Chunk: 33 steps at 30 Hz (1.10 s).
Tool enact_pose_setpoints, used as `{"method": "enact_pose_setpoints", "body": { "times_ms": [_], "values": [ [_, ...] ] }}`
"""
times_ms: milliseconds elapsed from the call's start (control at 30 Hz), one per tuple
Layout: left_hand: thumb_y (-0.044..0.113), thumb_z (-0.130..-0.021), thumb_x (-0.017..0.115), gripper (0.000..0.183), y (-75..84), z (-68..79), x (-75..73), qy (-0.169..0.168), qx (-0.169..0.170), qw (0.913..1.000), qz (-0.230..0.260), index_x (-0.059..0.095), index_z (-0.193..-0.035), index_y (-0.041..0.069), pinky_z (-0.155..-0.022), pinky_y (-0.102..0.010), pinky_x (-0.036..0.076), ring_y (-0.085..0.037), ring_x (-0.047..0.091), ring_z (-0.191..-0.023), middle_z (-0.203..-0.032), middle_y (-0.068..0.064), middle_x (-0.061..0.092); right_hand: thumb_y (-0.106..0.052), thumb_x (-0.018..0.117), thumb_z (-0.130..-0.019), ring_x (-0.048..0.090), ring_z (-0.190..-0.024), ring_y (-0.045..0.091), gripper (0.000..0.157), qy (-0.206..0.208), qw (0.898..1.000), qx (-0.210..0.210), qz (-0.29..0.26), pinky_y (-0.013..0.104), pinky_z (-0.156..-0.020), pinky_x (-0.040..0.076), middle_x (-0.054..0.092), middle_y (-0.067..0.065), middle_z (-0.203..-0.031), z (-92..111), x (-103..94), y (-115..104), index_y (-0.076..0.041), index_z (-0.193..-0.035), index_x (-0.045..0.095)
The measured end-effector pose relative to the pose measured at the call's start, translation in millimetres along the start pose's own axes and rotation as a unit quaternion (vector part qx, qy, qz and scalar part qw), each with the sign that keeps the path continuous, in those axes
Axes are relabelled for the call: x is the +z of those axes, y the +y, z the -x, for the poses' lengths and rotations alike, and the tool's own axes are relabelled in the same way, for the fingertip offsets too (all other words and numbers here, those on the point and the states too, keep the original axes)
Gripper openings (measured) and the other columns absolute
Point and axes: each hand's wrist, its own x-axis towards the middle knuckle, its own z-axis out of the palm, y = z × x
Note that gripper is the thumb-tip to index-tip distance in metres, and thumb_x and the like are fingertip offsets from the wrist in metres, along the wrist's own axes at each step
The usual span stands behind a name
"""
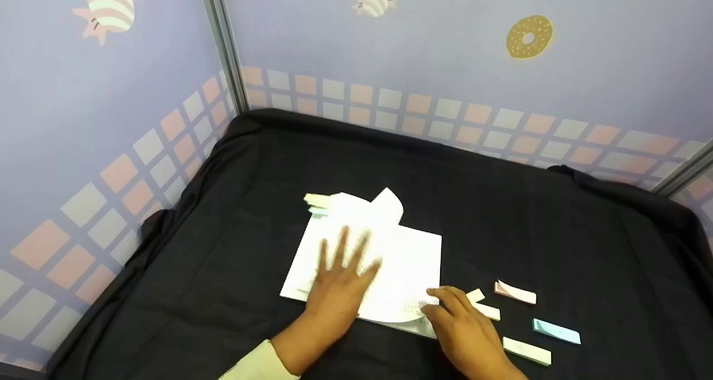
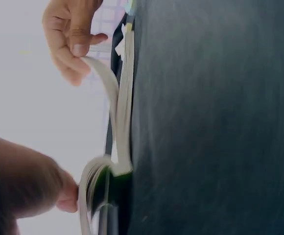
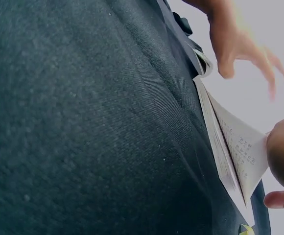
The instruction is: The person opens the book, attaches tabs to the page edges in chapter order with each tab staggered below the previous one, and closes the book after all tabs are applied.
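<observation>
An open book (image 1: 421,257) with white pages lies on black cloth. My left hand (image 1: 337,293) is spread over its left side, fingers straight and apart. At the book's lower right corner, my right hand (image 1: 465,330) pinches the edge of a page (image 2: 105,78) between thumb and fingers, seen clearly in the left wrist view. That page bends up from those beneath, and print shows on its underside (image 3: 242,147) in the right wrist view. Yellow and blue sticky tabs (image 1: 318,201) stick out at the upper left. Another leaf (image 1: 388,206) curls up at the top edge.
Right of the book lie a pink sticky-note pad (image 1: 515,293), a blue pad (image 1: 557,332), a green pad (image 1: 527,351) and a pale yellow pad (image 1: 488,312) partly behind my right hand. Patterned panels (image 1: 445,51) stand behind and to the left of the black cloth (image 1: 223,268).
</observation>
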Motion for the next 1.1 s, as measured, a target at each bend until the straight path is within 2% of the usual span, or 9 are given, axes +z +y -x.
{"method": "enact_pose_setpoints", "body": {
  "times_ms": [100, 167, 467, 600, 700, 800, 900, 1000, 1100],
  "values": [
    [0.013, -0.077, 0.066, 0.017, -0.6, 0.1, -2.7, -0.048, 0.099, 0.9939, -0.001, 0.069, -0.09, 0.022, -0.108, -0.045, 0.023, -0.026, 0.036, -0.132, -0.124, 0.003, 0.059, -0.027, 0.037, -0.099, 0.056, -0.101, 0.022, 0.034, 0.003, 1.0, -0.003, -0.001, 0.029, -0.081, 0.048, 0.062, 0.001, -0.109, -1, 0.1, 0, -0.017, -0.088, 0.067],
    [0.017, -0.079, 0.063, 0.006, 0.2, 1.0, -3.8, -0.069, 0.124, 0.9898, 0.009, 0.068, -0.082, 0.019, -0.104, -0.04, 0.032, -0.023, 0.048, -0.123, -0.104, 0.003, 0.066, -0.027, 0.041, -0.099, 0.056, -0.098, 0.021, 0.031, 0.005, 1.0, -0.005, -0.003, 0.028, -0.084, 0.046, 0.063, 0.0, -0.105, -2, -0.3, 0, -0.016, -0.087, 0.067],
    [0.065, -0.073, 0.062, 0.054, 7.5, 2.0, -0.2, -0.111, 0.054, 0.9915, 0.041, 0.063, -0.087, 0.013, -0.087, -0.043, 0.041, -0.025, 0.046, -0.099, -0.091, -0.003, 0.052, -0.017, 0.07, -0.077, 0.057, -0.095, 0.017, 0.009, 0.034, 0.999, -0.001, -0.007, 0.026, -0.083, 0.045, 0.064, -0.006, -0.098, -8, -2.9, -3, -0.016, -0.086, 0.071],
    [0.044, -0.08, 0.063, 0.041, 7.4, 1.5, 2.9, -0.06, 0.039, 0.9967, 0.038, 0.062, -0.103, 0.01, -0.083, -0.041, 0.044, -0.025, 0.05, -0.095, -0.092, -0.004, 0.057, -0.024, 0.07, -0.081, 0.056, -0.104, 0.021, 0.033, 0.047, 0.999, 0.023, -0.006, 0.029, -0.082, 0.047, 0.061, 0.0, -0.114, -8, -4.1, -3, -0.01, -0.111, 0.068],
    [0.029, -0.079, 0.064, 0.061, 7.2, 1.6, 5.9, 0.022, -0.006, 0.9976, 0.066, 0.046, -0.132, 0.005, -0.076, -0.038, 0.048, -0.025, 0.056, -0.09, -0.101, -0.009, 0.058, -0.033, 0.06, -0.09, 0.052, -0.114, 0.023, 0.046, 0.028, 0.999, 0.04, -0.003, 0.033, -0.079, 0.049, 0.054, 0.004, -0.129, -6, -4.2, -4, -0.011, -0.13, 0.057],
    [0.019, -0.074, 0.069, 0.085, 6.3, 1.6, 7.6, 0.107, -0.062, 0.9886, 0.086, 0.024, -0.146, 0.01, -0.068, -0.038, 0.051, -0.03, 0.057, -0.097, -0.124, -0.02, 0.048, -0.037, 0.044, -0.097, 0.049, -0.117, 0.024, 0.04, 0.003, 1.0, 0.031, -0.001, 0.032, -0.07, 0.052, 0.051, 0.005, -0.132, -4, -2.5, -3, -0.016, -0.126, 0.06],
    [0.01, -0.07, 0.074, 0.091, 3.2, 1.7, 5.6, 0.119, -0.088, 0.9878, 0.049, 0.025, -0.146, 0.021, -0.088, -0.051, 0.045, -0.041, 0.04, -0.123, -0.145, -0.022, 0.027, -0.032, 0.035, -0.099, 0.05, -0.116, 0.025, 0.038, -0.013, 1.0, 0.011, 0.002, 0.032, -0.068, 0.053, 0.054, 0.007, -0.128, -1, 0.2, -1, -0.018, -0.112, 0.068],
    [0.009, -0.071, 0.073, 0.067, -1.5, 0.8, 0.8, 0.061, -0.025, 0.9978, -0.004, 0.052, -0.132, 0.027, -0.104, -0.061, 0.02, -0.042, 0.016, -0.137, -0.151, -0.013, 0.024, -0.023, 0.04, -0.096, 0.052, -0.112, 0.026, 0.031, -0.018, 1.0, 0.003, 0.0, 0.032, -0.071, 0.053, 0.056, 0.007, -0.122, 1, 2.0, 1, -0.017, -0.102, 0.07],
    [0.015, -0.076, 0.07, 0.025, -4.7, 0.4, -4.2, -0.009, 0.094, 0.9954, -0.02, 0.071, -0.099, 0.025, -0.11, -0.051, 0.015, -0.03, 0.024, -0.137, -0.138, 0.001, 0.048, -0.018, 0.042, -0.093, 0.054, -0.106, 0.023, 0.026, -0.013, 1.0, 0.001, -0.004, 0.031, -0.075, 0.051, 0.059, 0.004, -0.116, 1, 3.3, 2, -0.017, -0.095, 0.068]
  ]
}}
